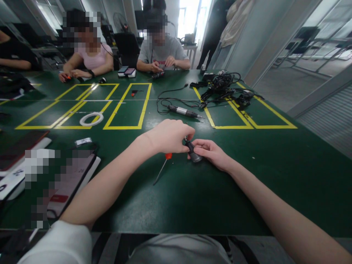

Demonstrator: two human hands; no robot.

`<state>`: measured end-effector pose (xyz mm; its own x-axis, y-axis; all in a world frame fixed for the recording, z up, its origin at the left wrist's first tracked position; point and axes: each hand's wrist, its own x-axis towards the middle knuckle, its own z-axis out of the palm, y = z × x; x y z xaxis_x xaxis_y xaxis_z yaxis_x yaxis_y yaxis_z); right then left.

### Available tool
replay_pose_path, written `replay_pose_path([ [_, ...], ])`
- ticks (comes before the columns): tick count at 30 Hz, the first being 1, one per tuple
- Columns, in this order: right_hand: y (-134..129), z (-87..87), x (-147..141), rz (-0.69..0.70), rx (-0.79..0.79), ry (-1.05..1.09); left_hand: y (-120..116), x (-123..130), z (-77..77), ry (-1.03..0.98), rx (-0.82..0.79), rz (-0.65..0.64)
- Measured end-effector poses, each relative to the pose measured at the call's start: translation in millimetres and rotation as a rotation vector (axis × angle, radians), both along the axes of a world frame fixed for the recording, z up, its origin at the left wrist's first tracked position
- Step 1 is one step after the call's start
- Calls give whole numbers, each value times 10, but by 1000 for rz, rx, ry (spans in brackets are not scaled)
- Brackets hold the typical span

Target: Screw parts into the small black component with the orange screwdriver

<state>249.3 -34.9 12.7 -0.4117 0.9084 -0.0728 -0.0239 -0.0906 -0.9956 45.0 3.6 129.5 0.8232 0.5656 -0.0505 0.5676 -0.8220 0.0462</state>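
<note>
A small black cylindrical part with a wider grey end (195, 156) is between my two hands, just above the green table. My left hand (172, 135) reaches over from the left, its thumb and fingers closed at the narrow upper end, where a bit of metal shows. From the right, my right hand (208, 151) pinches the part's side with thumb and fingers. A screwdriver (162, 169) with an orange handle lies under my left hand, its shaft pointing toward me; most of the handle is hidden.
Beyond my hands lies a corded pen-shaped tool (183, 111), with a heap of black cables (224, 86) behind it to the right. A white tape roll (91, 119) and phones on stands (74, 183) are on the left. Two people (162, 51) work across the table (220, 205).
</note>
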Motion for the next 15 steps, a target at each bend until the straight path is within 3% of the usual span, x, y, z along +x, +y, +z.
replay_pose_path([
  [15, 6, -18, -8, 16, 2, 78, 14, -3, 9, 34, -3, 33],
])
